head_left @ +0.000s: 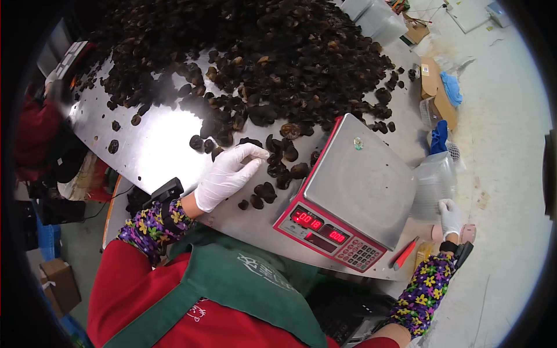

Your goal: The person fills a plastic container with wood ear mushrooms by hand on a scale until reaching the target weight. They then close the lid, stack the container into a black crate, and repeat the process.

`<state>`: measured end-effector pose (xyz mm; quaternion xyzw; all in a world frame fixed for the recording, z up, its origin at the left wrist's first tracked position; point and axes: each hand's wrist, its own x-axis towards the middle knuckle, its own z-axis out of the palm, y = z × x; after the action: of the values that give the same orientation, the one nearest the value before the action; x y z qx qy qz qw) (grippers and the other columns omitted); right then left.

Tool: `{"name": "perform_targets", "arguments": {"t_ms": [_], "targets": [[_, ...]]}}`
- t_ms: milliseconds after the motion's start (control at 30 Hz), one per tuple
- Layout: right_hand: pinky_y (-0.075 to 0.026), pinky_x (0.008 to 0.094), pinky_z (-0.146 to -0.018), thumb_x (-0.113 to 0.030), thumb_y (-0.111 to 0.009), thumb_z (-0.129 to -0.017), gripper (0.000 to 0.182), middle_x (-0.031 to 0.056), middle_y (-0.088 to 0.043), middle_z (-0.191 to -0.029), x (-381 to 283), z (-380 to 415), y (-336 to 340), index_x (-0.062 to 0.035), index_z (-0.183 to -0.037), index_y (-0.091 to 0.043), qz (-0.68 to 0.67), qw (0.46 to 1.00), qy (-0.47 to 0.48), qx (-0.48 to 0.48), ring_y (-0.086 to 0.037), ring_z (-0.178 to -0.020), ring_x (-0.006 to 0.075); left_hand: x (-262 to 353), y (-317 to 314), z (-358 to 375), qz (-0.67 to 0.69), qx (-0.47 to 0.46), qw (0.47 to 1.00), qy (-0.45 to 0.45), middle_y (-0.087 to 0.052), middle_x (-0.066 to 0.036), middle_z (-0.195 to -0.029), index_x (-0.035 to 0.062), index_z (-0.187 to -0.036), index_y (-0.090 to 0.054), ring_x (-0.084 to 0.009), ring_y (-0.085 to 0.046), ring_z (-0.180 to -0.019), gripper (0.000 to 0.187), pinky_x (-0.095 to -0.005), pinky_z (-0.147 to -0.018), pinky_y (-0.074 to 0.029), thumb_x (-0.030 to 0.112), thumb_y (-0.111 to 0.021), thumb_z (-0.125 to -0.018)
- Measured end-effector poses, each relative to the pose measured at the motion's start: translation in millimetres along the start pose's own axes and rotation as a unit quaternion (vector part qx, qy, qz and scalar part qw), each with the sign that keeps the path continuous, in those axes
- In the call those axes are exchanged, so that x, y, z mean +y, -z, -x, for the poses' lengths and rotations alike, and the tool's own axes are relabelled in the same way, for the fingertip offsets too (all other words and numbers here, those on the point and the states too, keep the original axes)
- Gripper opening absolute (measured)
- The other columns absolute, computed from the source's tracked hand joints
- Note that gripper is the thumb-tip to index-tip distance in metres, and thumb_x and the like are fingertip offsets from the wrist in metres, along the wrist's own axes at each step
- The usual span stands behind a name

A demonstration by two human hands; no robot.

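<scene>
Right fingers [445,205] pinching clear container [433,187], long axis pointing away, left fingers [254,152] parted

Heap [301,58]: on the table [156,151], beyond your left hand [227,177] and the scale [365,180].
Loose pieces [266,191]: on the table between your left hand and the scale.
Scale: before you, between your hands.
Container [429,187]: right of the scale, at your right hand [449,217].
Tool [405,253]: right of the scale's keypad [359,253].

The red scale [348,200] stands between left hand [229,177] and right hand [450,219], with passage above its flat pan [371,182].
</scene>
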<state>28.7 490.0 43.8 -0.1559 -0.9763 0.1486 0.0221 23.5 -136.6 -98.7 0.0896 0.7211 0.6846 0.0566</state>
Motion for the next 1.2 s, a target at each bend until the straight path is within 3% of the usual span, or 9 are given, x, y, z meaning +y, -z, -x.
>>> {"name": "perform_targets", "arguments": {"t_ms": [167, 267, 433, 500, 667, 767, 833, 1033, 1200], "targets": [[-0.048, 0.0285, -0.066, -0.018, -0.059, -0.099, 0.019, 0.0006, -0.064, -0.075, 11.0, -6.9, -2.5, -0.0028, -0.092, -0.070, -0.105, 0.993, -0.055, -0.025, -0.058, -0.068, 0.0098, -7.6, -11.2, -26.7, -0.038, -0.037, 0.999, -0.012, -0.066, -0.009, -0.113, 0.0035, -0.120, -0.064, -0.0186, -0.063, -0.109, 0.024, -0.0318, -0.089, -0.051, 0.007, -0.058, -0.098], [-0.048, 0.0300, -0.064, -0.022, -0.056, -0.100, 0.024, 0.0033, -0.065, -0.074, 26.3, -19.3, -7.5, -0.0041, -0.093, -0.069, -0.095, 0.994, -0.040, -0.039, -0.060, -0.067, 0.0111, -14.9, -17.7, -53.6, -0.314, -0.030, 0.928, -0.197, -0.061, -0.013, -0.122, 0.0116, -0.126, -0.062, -0.0359, -0.056, -0.114, 0.040, -0.0469, -0.094, -0.047, 0.018, -0.070, -0.087], [-0.049, 0.0485, -0.072, -0.030, -0.047, -0.102, 0.031, 0.0213, -0.068, -0.084, -10.0, -10.3, -37.7, -0.0050, -0.098, -0.065, 0.259, 0.929, -0.023, 0.262, -0.066, -0.079, 0.0406, -24.5, -47.0, -66.1, -0.464, -0.158, 0.848, -0.201, -0.049, -0.021, -0.143, 0.0181, -0.140, -0.055, -0.0431, -0.046, -0.133, 0.072, -0.0537, -0.102, -0.044, 0.053, -0.075, -0.081], [-0.049, 0.0503, -0.074, -0.032, -0.047, -0.102, 0.033, 0.0233, -0.068, -0.091, -11.3, -20.8, -38.8, -0.0035, -0.102, -0.063, 0.246, 0.936, -0.071, 0.242, -0.065, -0.085, 0.0431, -31.0, -51.5, -65.4, -0.488, -0.128, 0.829, -0.242, -0.054, -0.018, -0.135, 0.0199, -0.133, -0.061, -0.0399, -0.051, -0.126, 0.062, -0.0521, -0.096, -0.048, 0.049, -0.076, -0.080], [-0.050, 0.0499, -0.073, -0.027, -0.047, -0.102, 0.032, 0.0248, -0.069, -0.100, 115.1, -48.7, -11.4, 0.0008, -0.099, -0.063, 0.272, 0.829, -0.107, 0.477, -0.066, -0.084, 0.0411, -45.6, -59.2, -74.2, -0.435, -0.154, 0.856, -0.233, -0.059, -0.010, -0.108, 0.0169, -0.113, -0.069, -0.0324, -0.058, -0.102, 0.035, -0.0411, -0.078, -0.054, 0.022, -0.076, -0.079], [-0.050, 0.0468, -0.074, -0.025, -0.049, -0.102, 0.030, 0.0235, -0.069, -0.097, 37.8, -5.3, 18.3, 0.0008, -0.096, -0.063, 0.288, 0.784, -0.117, 0.537, -0.066, -0.084, 0.0379, -44.1, -50.3, -71.2, -0.402, -0.164, 0.870, -0.233, -0.059, -0.012, -0.099, 0.0112, -0.103, -0.068, -0.0342, -0.061, -0.094, 0.026, -0.0441, -0.078, -0.054, 0.015, -0.074, -0.078], [-0.050, 0.0419, -0.072, -0.023, -0.051, -0.102, 0.029, 0.0195, -0.069, -0.091, -44.5, 24.9, 25.8, 0.0019, -0.097, -0.064, -0.020, 0.817, -0.103, 0.567, -0.066, -0.079, 0.0307, -46.8, -43.1, -75.5, -0.356, -0.115, 0.892, -0.253, -0.059, -0.014, -0.096, 0.0081, -0.101, -0.067, -0.0355, -0.062, -0.093, 0.023, -0.0444, -0.078, -0.054, 0.011, -0.072, -0.078], [-0.047, 0.0322, -0.076, -0.014, -0.045, -0.107, 0.025, 0.0094, -0.065, -0.092, -178.0, 130.7, -56.7, 0.0015, -0.104, -0.065, -0.067, 0.909, 0.207, 0.355, -0.059, -0.082, 0.0188, -7.0, -17.9, -70.4, -0.121, 0.081, 0.984, -0.106, -0.062, -0.013, -0.095, -0.0025, -0.105, -0.067, -0.0243, -0.064, -0.088, 0.024, -0.0313, -0.079, -0.049, -0.002, -0.064, -0.082], [-0.049, 0.0437, -0.086, -0.005, -0.069, -0.086, 0.022, 0.0063, -0.066, -0.096, -228.6, 183.0, -135.8, -0.0094, -0.108, -0.069, 0.083, 0.897, 0.375, 0.220, -0.062, -0.087, 0.0295, 75.4, -51.2, -49.0, -0.116, 0.028, 0.955, -0.272, -0.062, -0.009, -0.097, 0.0064, -0.104, -0.071, -0.0242, -0.065, -0.090, 0.028, -0.0330, -0.081, -0.053, 0.000, -0.067, -0.077]]}}
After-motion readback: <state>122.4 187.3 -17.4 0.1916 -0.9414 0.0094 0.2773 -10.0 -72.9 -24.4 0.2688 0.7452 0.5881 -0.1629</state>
